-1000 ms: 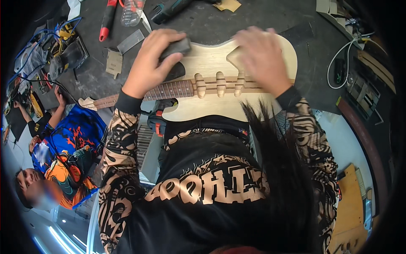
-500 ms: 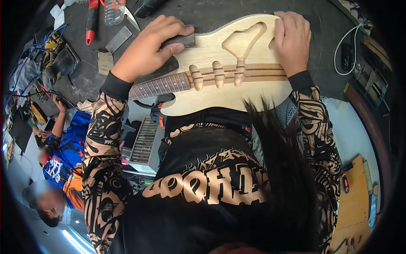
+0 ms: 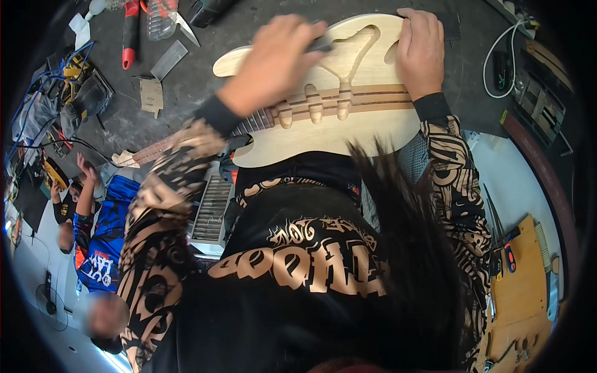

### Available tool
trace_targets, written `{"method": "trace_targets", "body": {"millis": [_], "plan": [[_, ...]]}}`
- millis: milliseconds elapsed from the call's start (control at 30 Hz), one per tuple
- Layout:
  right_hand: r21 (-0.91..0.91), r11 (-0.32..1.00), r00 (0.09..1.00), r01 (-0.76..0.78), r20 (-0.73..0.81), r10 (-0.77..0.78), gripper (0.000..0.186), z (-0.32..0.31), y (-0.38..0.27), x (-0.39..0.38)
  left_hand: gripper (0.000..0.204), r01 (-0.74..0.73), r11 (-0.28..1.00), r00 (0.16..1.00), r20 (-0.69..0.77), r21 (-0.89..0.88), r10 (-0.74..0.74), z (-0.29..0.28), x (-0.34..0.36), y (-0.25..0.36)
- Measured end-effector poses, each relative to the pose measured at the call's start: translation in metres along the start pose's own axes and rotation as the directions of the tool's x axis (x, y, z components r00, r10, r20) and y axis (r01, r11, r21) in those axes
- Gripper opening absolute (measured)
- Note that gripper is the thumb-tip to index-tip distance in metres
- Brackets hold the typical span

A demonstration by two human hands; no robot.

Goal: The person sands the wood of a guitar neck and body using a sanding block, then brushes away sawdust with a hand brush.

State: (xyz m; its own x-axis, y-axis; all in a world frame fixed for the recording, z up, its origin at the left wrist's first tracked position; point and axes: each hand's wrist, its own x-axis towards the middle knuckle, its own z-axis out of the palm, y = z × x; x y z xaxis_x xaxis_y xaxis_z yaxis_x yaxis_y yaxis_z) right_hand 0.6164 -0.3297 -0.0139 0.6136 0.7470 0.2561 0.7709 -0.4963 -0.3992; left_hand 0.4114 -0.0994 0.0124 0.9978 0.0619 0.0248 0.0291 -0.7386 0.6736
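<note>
An unfinished electric guitar body [image 3: 373, 130] of pale wood, with carved pickup slots and a cavity, lies over the table's near edge. Its fretted neck [image 3: 158, 149] runs off to the left, partly behind my left sleeve. Motion blurs my left hand [image 3: 270, 62], which is closed round a dark grey sanding block [image 3: 320, 43] on the upper part of the body, by the cavity. At the right end, my right hand [image 3: 421, 53] grips the body's edge with its fingers over the far side.
Beyond the guitar on the dark table [image 3: 205, 74] lie red-handled pliers [image 3: 130, 37], a clear plastic bottle [image 3: 161, 18], a flat metal plate [image 3: 169, 61] and a cardboard piece [image 3: 151, 95]. A white cable [image 3: 488, 74] loops at right. Co-workers sit at left, one in a blue shirt [image 3: 112, 211].
My left hand has swept rightward with the sanding block, from the body's left horn toward the cavity. The horn now shows. My right hand keeps its hold on the body.
</note>
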Motion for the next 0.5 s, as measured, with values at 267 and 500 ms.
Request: {"method": "trace_targets", "body": {"millis": [267, 500], "plan": [[0.032, 0.999, 0.996, -0.04, -0.077, 0.043, 0.023, -0.004, 0.007, -0.001, 0.034, 0.005, 0.962, 0.821, -0.549, -0.272, -0.159, 0.016, 0.085, 0.038], [0.094, 0.979, 0.983, 0.183, -0.01, -0.183, 0.023, -0.012, -0.004, -0.001, 0.047, 0.213, 0.729, 0.614, -0.491, -0.65, -0.618, -0.058, -0.099, 0.032]]}}
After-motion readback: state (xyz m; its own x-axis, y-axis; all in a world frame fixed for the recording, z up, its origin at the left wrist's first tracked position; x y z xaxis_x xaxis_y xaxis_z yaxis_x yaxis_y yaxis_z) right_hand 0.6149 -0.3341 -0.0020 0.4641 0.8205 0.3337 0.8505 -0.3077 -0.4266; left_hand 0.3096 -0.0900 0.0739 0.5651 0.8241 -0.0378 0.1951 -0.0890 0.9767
